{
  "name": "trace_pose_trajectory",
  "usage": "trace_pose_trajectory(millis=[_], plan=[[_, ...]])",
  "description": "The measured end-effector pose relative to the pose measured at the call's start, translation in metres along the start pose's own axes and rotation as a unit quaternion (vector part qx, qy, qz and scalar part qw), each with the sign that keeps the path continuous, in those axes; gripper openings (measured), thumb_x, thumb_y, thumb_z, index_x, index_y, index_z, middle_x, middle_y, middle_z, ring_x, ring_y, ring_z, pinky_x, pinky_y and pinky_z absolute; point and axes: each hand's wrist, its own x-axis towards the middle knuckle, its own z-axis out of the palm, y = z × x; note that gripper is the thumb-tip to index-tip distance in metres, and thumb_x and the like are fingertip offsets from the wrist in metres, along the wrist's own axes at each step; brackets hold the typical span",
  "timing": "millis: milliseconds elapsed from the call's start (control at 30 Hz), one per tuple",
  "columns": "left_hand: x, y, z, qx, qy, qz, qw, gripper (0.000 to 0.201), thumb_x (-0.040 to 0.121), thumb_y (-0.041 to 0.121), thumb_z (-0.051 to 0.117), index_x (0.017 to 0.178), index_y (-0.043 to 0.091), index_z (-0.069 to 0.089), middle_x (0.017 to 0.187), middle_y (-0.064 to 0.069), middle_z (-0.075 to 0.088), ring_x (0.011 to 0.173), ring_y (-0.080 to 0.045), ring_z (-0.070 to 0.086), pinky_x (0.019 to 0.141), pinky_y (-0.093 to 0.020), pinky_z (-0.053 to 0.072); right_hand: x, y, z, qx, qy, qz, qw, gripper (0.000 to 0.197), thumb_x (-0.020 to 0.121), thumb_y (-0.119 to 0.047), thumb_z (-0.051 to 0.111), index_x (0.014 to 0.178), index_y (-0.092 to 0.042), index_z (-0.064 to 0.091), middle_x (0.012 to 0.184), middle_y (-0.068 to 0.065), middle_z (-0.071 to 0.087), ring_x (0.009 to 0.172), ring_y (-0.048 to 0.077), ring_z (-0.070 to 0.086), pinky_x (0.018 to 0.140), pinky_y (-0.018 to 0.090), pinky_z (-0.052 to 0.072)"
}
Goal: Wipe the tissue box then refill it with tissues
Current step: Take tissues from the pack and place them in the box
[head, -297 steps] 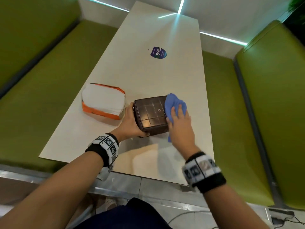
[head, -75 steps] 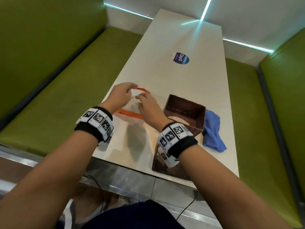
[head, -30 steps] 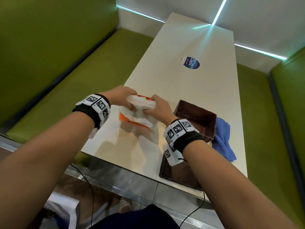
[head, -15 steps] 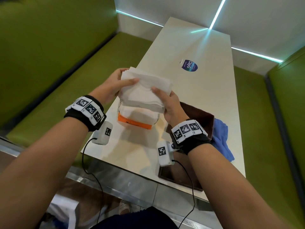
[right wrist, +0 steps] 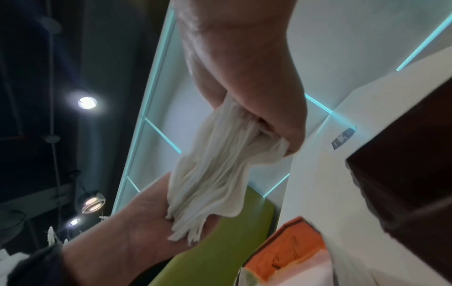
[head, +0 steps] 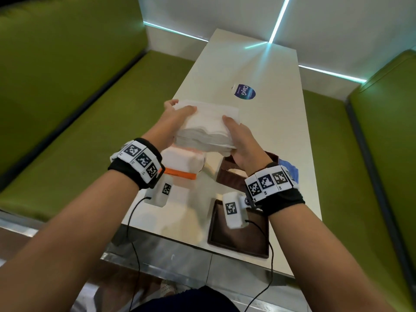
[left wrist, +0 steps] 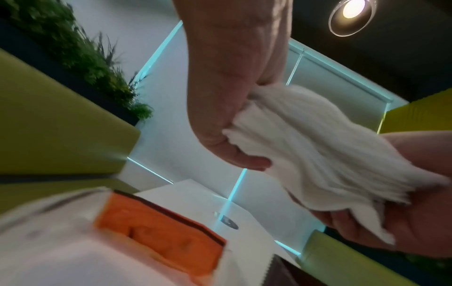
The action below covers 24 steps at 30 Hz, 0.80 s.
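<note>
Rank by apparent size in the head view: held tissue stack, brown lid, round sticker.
1. Brown lid and held tissue stack: alike; the stack is raised nearer the camera, so unsure.
2. Round sticker, clearly smallest.

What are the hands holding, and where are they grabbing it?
A stack of white tissues. The left hand grips its left end, the right hand its right end, in the air.

The right hand (head: 243, 143) and its wristband hide most of the open brown tissue box (head: 229, 176), so its inside cannot be seen; the blue cloth (head: 290, 171) shows only as a sliver behind that wrist. The left wristband covers part of the orange tissue pack (head: 184, 165), which is badly blurred in both wrist views
</note>
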Motion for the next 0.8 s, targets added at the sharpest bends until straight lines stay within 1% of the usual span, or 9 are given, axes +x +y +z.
trace_pose_trajectory(millis=[67,133,300,400,467,500,533,633,800], plan=[[-0.003,-0.002,0.019,0.004,0.019,-0.007,1.0,0.063,0.088,0.03,0.061,0.135,0.028,0.02,0.108,-0.005,0.051,0.087,-0.023,0.06,0.071,-0.033,0.054,-0.002,-0.006,-0.015,-0.034,0.019,-0.001,0.999,0.046,0.092,-0.025,0.053,0.132,-0.006,0.044,0.096,0.012,0.063,0.068,0.021,0.062,0.043,0.018,0.046],[-0.006,-0.003,0.038,0.024,0.022,0.021,0.999,0.052,0.09,0.025,0.055,0.128,0.026,0.019,0.098,-0.004,0.046,0.078,-0.02,0.052,0.059,-0.028,0.044,-0.006,-0.016,-0.035,-0.059,0.034,-0.011,0.998,0.044,0.09,-0.018,0.052,0.13,-0.003,0.046,0.086,0.009,0.06,0.064,0.021,0.06,0.043,0.018,0.044],[-0.014,-0.006,0.085,0.14,0.002,0.136,0.981,0.027,0.094,0.016,0.046,0.107,0.019,0.022,0.086,0.001,0.035,0.065,-0.012,0.038,0.05,-0.02,0.031,-0.012,-0.028,-0.085,-0.129,0.107,-0.089,0.982,0.037,0.087,-0.009,0.056,0.123,0.001,0.054,0.102,0.012,0.066,0.08,0.023,0.065,0.065,0.026,0.051],[-0.016,-0.012,0.112,0.224,-0.028,0.176,0.958,0.015,0.094,0.012,0.043,0.109,0.013,0.04,0.105,-0.008,0.045,0.082,-0.018,0.046,0.058,-0.023,0.037,-0.012,-0.019,-0.11,-0.235,0.167,-0.078,0.954,0.04,0.082,-0.019,0.059,0.118,-0.003,0.057,0.116,0.014,0.063,0.098,0.029,0.064,0.077,0.03,0.05],[-0.014,-0.021,0.125,0.268,-0.053,0.181,0.945,0.022,0.096,0.009,0.042,0.117,0.007,0.048,0.119,-0.012,0.046,0.094,-0.021,0.047,0.073,-0.024,0.041,-0.01,-0.012,-0.121,-0.31,0.181,-0.036,0.933,0.009,0.086,-0.016,0.055,0.09,-0.008,0.058,0.101,0.011,0.058,0.078,0.022,0.059,0.064,0.021,0.047],[-0.012,-0.027,0.13,0.289,-0.064,0.177,0.939,0.025,0.097,0.008,0.04,0.12,0.005,0.049,0.124,-0.013,0.045,0.099,-0.023,0.048,0.08,-0.024,0.04,-0.007,-0.007,-0.125,-0.344,0.185,-0.015,0.921,0.006,0.089,-0.012,0.051,0.086,-0.008,0.055,0.096,0.011,0.054,0.075,0.023,0.055,0.058,0.017,0.043],[-0.011,-0.033,0.135,0.306,-0.074,0.175,0.933,0.026,0.098,0.007,0.039,0.121,0.004,0.05,0.128,-0.015,0.044,0.105,-0.025,0.05,0.084,-0.023,0.039,-0.003,0.0,-0.127,-0.374,0.183,-0.005,0.909,0.009,0.09,-0.009,0.048,0.092,-0.003,0.055,0.096,0.014,0.054,0.082,0.028,0.056,0.059,0.015,0.041],[-0.008,-0.05,0.142,0.34,-0.095,0.164,0.921,0.028,0.099,0.006,0.036,0.121,0.003,0.052,0.133,-0.017,0.041,0.115,-0.029,0.05,0.088,-0.021,0.035,-0.001,0.016,-0.125,-0.41,0.195,-0.016,0.891,0.032,0.092,-0.007,0.047,0.12,0.009,0.05,0.116,0.022,0.06,0.111,0.035,0.058,0.079,0.028,0.042],[-0.007,-0.071,0.138,0.393,-0.126,0.14,0.9,0.031,0.099,0.007,0.034,0.127,0.004,0.046,0.136,-0.016,0.033,0.114,-0.027,0.05,0.089,-0.017,0.031,-0.003,0.035,-0.114,-0.487,0.168,-0.015,0.857,0.032,0.093,-0.008,0.047,0.122,0.008,0.046,0.116,0.023,0.062,0.11,0.037,0.059,0.086,0.035,0.046]])
